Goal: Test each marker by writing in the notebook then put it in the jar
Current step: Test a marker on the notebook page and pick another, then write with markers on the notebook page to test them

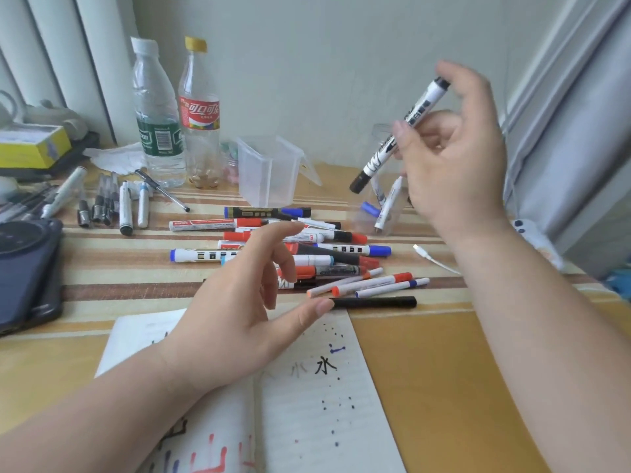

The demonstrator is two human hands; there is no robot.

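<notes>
The right hand [454, 158] pinches a black and white marker [399, 134] in its thumb and fingers, up in the air and tilted, dark end pointing down at the clear jar [358, 220] just below, which holds a few markers. The left hand [246, 302] hangs open and holds nothing, over the notebook [324, 404] and near the pile of markers [307, 247] on the table [426, 370]. To do it well, the person should likely line the marker up over the jar's mouth and let go low, so it slips in.
</notes>
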